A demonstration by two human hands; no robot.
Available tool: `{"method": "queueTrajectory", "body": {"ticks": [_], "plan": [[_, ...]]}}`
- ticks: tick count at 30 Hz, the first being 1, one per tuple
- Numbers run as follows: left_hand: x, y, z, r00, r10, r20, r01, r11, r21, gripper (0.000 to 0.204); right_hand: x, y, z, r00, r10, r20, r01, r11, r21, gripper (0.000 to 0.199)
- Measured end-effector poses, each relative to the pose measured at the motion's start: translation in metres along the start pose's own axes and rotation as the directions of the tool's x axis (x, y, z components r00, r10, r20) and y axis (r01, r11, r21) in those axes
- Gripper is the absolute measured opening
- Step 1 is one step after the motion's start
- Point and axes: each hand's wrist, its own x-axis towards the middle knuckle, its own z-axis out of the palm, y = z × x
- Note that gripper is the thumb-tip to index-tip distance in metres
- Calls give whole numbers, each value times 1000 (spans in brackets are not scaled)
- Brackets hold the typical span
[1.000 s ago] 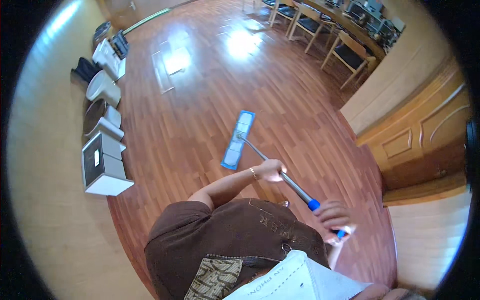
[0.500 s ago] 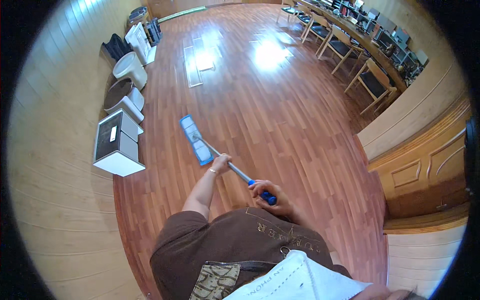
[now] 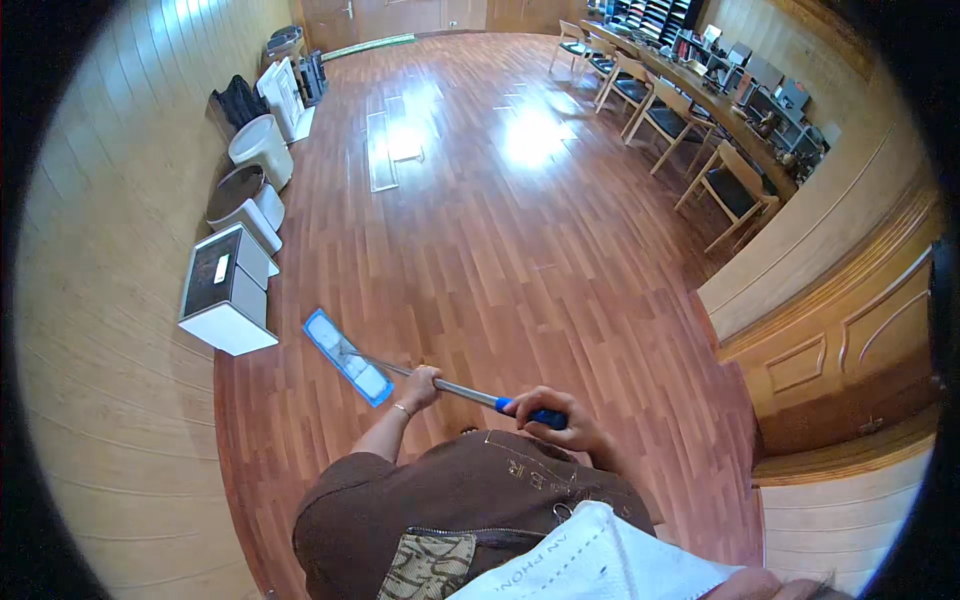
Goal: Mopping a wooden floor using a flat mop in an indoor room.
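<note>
A flat mop (image 3: 350, 357) with a blue-edged, pale head lies against the wood-look floor (image 3: 480, 260), left of my body. Its metal pole slants up to the right and ends in a blue and dark grip. My left hand (image 3: 421, 387), with a bracelet at the wrist, is closed round the lower part of the pole. Around the blue grip at the upper end, in front of my chest, curl the fingers of my right hand (image 3: 556, 412).
Along the left wall stand a white cabinet (image 3: 226, 318), a rounded white bin (image 3: 262, 148) and a white panel (image 3: 285, 95). Wooden chairs (image 3: 736, 192) line a long desk (image 3: 730, 105) at the right. A wooden door (image 3: 830, 350) is close on my right.
The mop head has swung left and nearer to me, toward the white cabinet. My left hand has come down and back with the pole, which now lies flatter across the view.
</note>
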Motion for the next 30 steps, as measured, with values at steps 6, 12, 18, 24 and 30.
{"method": "queueTrajectory", "body": {"ticks": [6, 12, 18, 24, 30], "plan": [[13, 79, -8, 998, 4, 60, 0, 998, -68, 23, -20, -81, -16, 986, -165, 4, 162, 962, -221, 24], [25, 151, 5, 982, 184, 35, -164, 935, -315, 23, -23, -146, -9, 812, -549, 198, 584, 754, -300, 26], [16, 213, 8, 951, 254, 177, -104, 801, -589, 19, -16, -187, 6, 607, -618, 499, 778, 589, -217, 26], [5, 216, -16, 929, 353, 110, -163, 659, -734, 28, 10, -147, 15, 582, -516, 628, 763, 613, -204, 46], [-19, 221, -156, 873, 453, 180, -83, 502, -861, 72, 44, -60, 14, 848, -321, 421, 508, 715, -480, 34]]}}
